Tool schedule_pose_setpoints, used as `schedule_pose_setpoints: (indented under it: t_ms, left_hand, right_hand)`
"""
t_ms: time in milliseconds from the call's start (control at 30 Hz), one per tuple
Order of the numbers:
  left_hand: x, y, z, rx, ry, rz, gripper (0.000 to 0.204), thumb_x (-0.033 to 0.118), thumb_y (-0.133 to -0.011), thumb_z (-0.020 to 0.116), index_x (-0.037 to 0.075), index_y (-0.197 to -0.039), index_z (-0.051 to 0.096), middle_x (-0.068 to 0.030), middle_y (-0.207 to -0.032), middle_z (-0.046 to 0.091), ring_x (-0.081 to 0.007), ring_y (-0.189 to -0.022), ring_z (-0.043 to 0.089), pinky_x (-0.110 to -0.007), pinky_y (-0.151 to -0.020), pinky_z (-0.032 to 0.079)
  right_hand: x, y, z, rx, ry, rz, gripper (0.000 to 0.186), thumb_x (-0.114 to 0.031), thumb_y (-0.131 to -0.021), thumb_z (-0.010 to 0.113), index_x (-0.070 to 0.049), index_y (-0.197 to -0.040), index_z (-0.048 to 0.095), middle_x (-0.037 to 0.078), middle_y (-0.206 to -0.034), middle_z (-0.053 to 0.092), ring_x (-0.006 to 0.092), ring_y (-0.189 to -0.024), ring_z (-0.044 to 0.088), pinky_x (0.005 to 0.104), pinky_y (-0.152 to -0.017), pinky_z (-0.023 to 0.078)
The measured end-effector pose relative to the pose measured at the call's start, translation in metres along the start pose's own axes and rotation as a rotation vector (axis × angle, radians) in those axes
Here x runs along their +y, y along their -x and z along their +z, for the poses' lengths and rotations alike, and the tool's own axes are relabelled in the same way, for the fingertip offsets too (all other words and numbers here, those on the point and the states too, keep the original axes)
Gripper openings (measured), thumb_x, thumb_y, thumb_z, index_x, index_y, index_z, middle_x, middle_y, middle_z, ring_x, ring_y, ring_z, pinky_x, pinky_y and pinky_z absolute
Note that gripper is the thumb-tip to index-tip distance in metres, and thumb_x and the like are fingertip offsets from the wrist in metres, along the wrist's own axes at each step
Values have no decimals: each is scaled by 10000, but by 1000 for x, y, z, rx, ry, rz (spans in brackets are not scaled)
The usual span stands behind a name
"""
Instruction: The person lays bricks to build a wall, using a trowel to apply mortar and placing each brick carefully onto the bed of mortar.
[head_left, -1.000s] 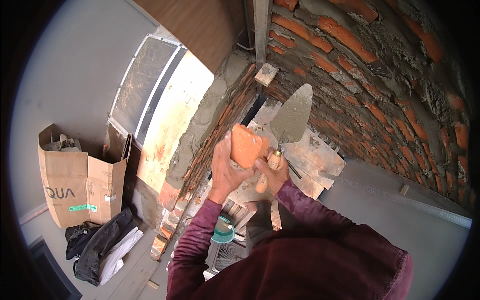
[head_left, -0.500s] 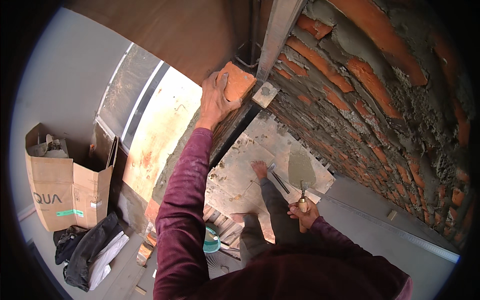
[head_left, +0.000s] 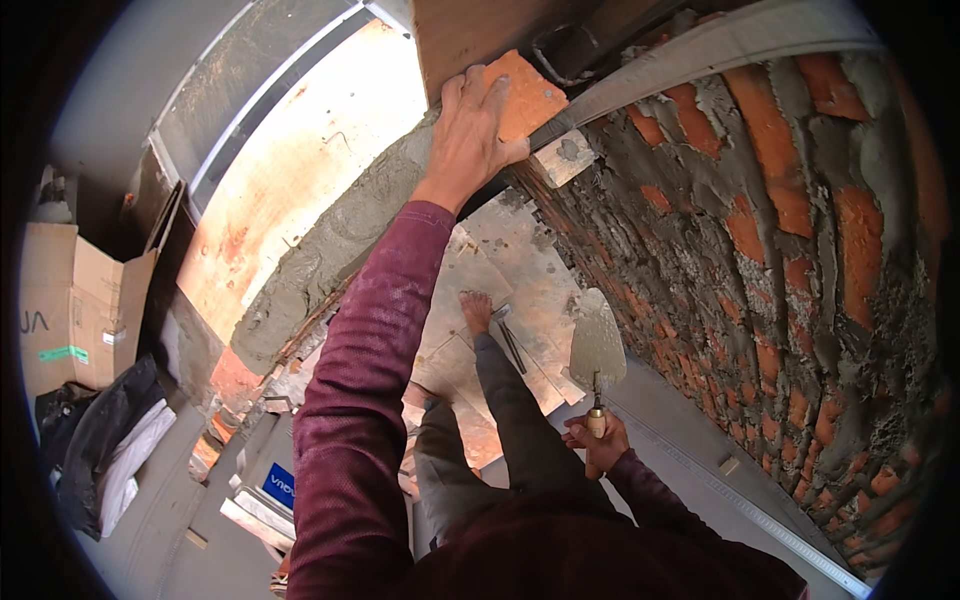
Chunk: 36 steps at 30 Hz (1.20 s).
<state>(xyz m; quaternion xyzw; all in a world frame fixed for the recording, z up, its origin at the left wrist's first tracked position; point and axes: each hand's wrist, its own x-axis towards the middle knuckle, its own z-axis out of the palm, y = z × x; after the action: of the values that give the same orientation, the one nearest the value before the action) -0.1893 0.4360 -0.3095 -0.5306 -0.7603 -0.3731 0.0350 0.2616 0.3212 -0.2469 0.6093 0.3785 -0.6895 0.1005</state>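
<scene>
My left hand (head_left: 470,135) is closed round an orange brick (head_left: 528,95), thumb on one side and fingers over the top. The brick sits at the far end of a narrow wall topped with wet grey mortar (head_left: 340,235), close to a wooden upright; its underside is hidden. Lower right, my right hand (head_left: 600,442) grips the wooden handle of a mortar-smeared trowel (head_left: 598,340), its blade pointing away from me. A small mortar-spotted block (head_left: 565,158) sits just right of the brick.
A rough brick wall (head_left: 760,260) with grey mortar joints rises on the right. Below me are boards (head_left: 450,350) with a bare foot (head_left: 476,308) and a dark-handled tool (head_left: 512,345) on them. Left stand a cardboard box (head_left: 85,300) and dark cloth (head_left: 95,430). A long metal straightedge (head_left: 740,505) lies lower right.
The view has swung, so the box shifts left and the mortar-topped wall shows more fully. My left hand still holds the brick at the wall's end; the right keeps the trowel.
</scene>
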Motion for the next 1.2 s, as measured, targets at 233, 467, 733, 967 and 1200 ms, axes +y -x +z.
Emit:
schedule_pose_setpoints:
  t_ms: [233,467,733,967,1200]
  left_hand:
    - [-15,6,14,77,-54,41,767,353,-633,812,-24,-1239,529,-252,-1296,452,-416,-1139,459,-464,-946,470]
    - [-12,13,12,246,141,80,564,141,-548,724,-77,-1037,547,-208,-1152,478,-375,-1089,439,-396,-966,424]
    - [-19,21,23,267,142,56,579,157,-555,765,-80,-1040,557,-209,-1152,484,-355,-1090,446,-384,-959,446]
    - [-23,24,28,281,195,0,554,146,-590,779,-85,-1043,558,-231,-1123,534,-363,-1095,472,-405,-950,466]
    - [-26,25,31,300,214,2,565,132,-612,763,-63,-1099,552,-229,-1168,547,-363,-1132,477,-407,-1000,421]
  right_hand:
    - [9,-11,9,32,58,-51,234,-57,-920,607,3,-1065,434,195,-1061,634,264,-894,681,378,-772,600]
    - [40,-18,27,37,46,-37,202,-63,-899,648,20,-1046,535,165,-1057,646,219,-899,674,349,-780,588]
    - [55,-20,44,69,128,38,232,-95,-902,656,7,-1051,510,166,-1077,639,224,-922,669,337,-796,575]
    - [74,-30,51,79,115,92,233,-105,-899,664,7,-1041,516,152,-1081,641,220,-916,668,337,-811,568]
    - [79,-31,58,89,89,88,231,-120,-894,675,-10,-1032,526,142,-1043,643,206,-874,669,329,-798,572]
